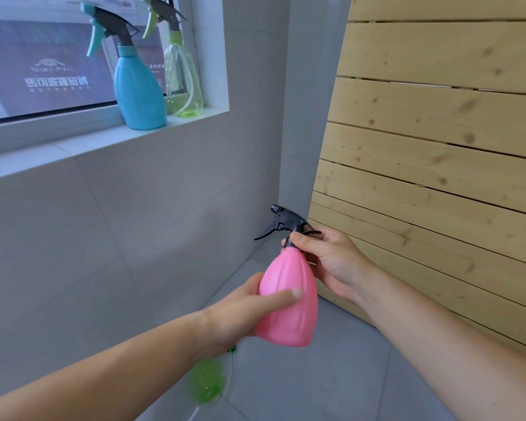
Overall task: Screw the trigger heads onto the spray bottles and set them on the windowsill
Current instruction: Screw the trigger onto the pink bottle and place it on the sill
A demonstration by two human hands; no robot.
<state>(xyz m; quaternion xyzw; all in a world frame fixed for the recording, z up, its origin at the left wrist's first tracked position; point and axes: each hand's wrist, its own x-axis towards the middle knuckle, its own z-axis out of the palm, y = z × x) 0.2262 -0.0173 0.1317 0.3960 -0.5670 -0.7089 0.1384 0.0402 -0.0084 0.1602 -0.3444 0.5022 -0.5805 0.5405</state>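
Note:
I hold a pink spray bottle (pixel 289 302) upright in the air in front of me. My left hand (pixel 240 308) wraps around its body from the left. My right hand (pixel 325 262) pinches the bottle's neck just under the black trigger head (pixel 286 221), which sits on top with its nozzle pointing left. On the white windowsill (pixel 73 144) at the upper left stand a blue spray bottle (pixel 138 95) with a teal and grey trigger head and, to its right, a clear light-green spray bottle (pixel 182 80) with a green trigger head.
A green translucent bottle (pixel 207 384) lies on the grey tiled floor (pixel 331 375) below my left forearm, partly hidden. A slatted wooden panel (pixel 438 147) leans against the wall on the right. Grey wall tiles (pixel 104 238) run below the sill.

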